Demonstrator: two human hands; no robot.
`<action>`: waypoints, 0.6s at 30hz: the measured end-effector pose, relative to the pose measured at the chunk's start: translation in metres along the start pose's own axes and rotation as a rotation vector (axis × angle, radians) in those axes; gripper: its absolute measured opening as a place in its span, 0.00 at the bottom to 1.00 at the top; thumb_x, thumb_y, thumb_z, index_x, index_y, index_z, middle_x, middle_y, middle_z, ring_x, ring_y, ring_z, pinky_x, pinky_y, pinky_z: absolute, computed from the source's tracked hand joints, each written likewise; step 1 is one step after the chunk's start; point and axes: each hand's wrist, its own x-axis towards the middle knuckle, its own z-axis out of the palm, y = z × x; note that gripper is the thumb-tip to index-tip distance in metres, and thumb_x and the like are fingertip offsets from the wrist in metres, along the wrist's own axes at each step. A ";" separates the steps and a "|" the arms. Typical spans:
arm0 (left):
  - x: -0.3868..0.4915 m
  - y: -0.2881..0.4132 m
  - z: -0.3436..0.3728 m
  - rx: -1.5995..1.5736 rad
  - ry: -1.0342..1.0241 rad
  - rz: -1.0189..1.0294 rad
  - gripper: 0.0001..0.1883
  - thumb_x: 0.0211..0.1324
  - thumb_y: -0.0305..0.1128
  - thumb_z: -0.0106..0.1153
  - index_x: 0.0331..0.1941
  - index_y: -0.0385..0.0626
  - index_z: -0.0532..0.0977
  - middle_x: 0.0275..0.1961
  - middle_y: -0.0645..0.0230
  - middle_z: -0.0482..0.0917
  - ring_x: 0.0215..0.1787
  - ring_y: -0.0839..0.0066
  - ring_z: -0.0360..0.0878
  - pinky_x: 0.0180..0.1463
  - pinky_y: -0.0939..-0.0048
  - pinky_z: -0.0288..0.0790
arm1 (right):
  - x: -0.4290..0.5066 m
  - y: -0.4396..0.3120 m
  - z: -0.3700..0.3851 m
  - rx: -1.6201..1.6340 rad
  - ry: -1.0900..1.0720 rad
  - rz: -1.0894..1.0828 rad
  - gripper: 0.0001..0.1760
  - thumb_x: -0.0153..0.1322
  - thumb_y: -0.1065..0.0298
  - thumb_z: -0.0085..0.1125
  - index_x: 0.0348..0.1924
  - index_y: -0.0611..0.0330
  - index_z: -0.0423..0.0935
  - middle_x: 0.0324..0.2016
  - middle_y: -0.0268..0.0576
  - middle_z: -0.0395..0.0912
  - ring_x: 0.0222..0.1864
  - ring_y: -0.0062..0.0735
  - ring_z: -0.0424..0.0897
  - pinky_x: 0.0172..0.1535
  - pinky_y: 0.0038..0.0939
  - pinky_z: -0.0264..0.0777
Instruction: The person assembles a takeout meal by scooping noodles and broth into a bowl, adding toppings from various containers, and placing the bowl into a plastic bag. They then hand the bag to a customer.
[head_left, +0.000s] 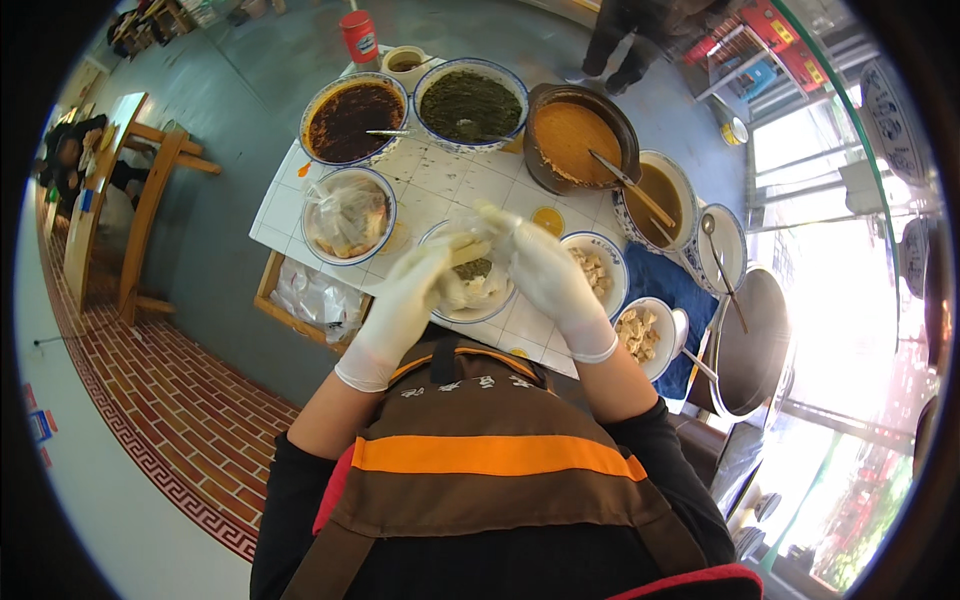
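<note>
Both my hands wear whitish translucent gloves and meet above a bowl (491, 311) of pale food with a dark green topping. Thin clear plastic shows between the fingers of my left hand (412, 289) and my right hand (551, 274); the blur hides how each one grips it. Left of them stands a bowl (349, 214) with food wrapped in a clear plastic bag. To the right are a bowl of pale chunks (589, 271) and a smaller white bowl of beige pieces (640, 337).
Behind stand a bowl of dark red sauce (354, 116), a bowl of green sauce (471, 101), a brown pot of orange sauce (577, 139) and a bowl of brown liquid (660, 199). A large metal pot (750, 345) is at right, an open drawer with plastic bags (319, 296) at left.
</note>
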 end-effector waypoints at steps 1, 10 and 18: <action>0.000 0.004 0.007 -0.144 0.025 -0.101 0.16 0.79 0.36 0.48 0.52 0.35 0.78 0.43 0.67 0.84 0.36 0.79 0.79 0.44 0.78 0.74 | 0.002 0.003 0.003 -0.468 -0.067 -0.209 0.23 0.79 0.69 0.52 0.65 0.69 0.74 0.46 0.50 0.84 0.56 0.34 0.79 0.49 0.31 0.77; 0.005 0.023 -0.001 0.053 -0.240 -0.481 0.29 0.81 0.55 0.39 0.45 0.41 0.79 0.34 0.70 0.81 0.34 0.81 0.77 0.38 0.78 0.70 | -0.006 0.006 0.004 -0.992 -0.236 0.002 0.13 0.74 0.68 0.62 0.47 0.69 0.83 0.26 0.39 0.81 0.32 0.21 0.77 0.39 0.26 0.72; -0.014 -0.056 -0.033 0.278 -0.047 -0.281 0.12 0.73 0.38 0.60 0.40 0.40 0.82 0.36 0.73 0.81 0.39 0.85 0.76 0.44 0.78 0.70 | -0.012 0.059 -0.055 -0.122 0.044 -0.010 0.12 0.80 0.66 0.57 0.35 0.66 0.79 0.32 0.41 0.79 0.35 0.28 0.74 0.44 0.31 0.70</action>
